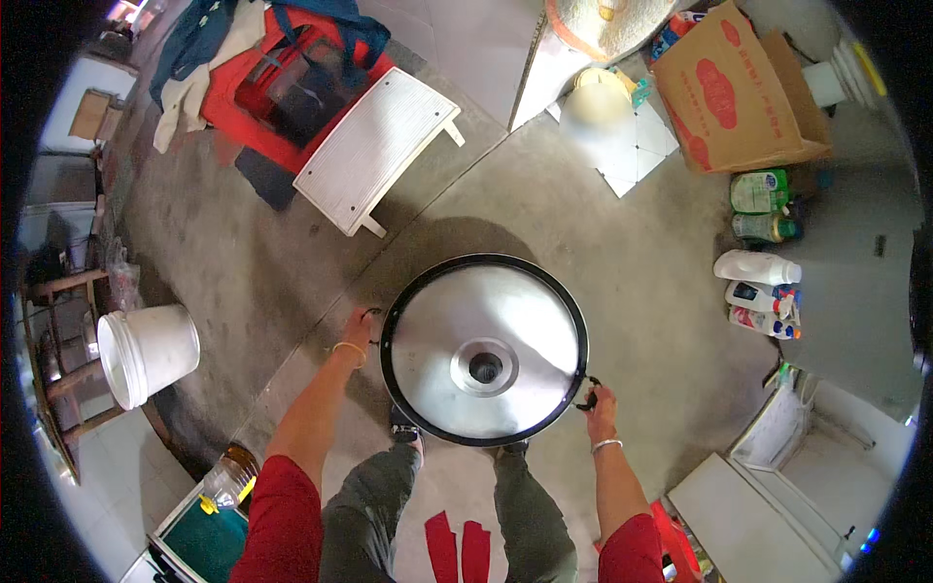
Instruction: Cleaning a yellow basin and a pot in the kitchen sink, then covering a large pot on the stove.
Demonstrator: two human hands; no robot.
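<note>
A large round metal piece (444,313), shiny silver with a black rim, is held in front of my legs above the floor. At its centre is a dark round opening (485,368) within a stepped ring. Gripping the black loop handle on its left side is my left hand (357,328), with a yellowish band at the wrist. My right hand (602,412) has its fingers around the other black handle (589,397), lower on the right side. Whether the metal face is hollow or domed is hard to tell. My shoes are partly hidden below the rim.
Ahead stand a white slatted stool (379,149) and a red seat (226,95) draped with clothes. A white bucket (164,353) is to the left, near a clear plastic bottle (227,481). Rightward are a cardboard box (729,95), several cleaning bottles (758,267) and a white cabinet (751,517).
</note>
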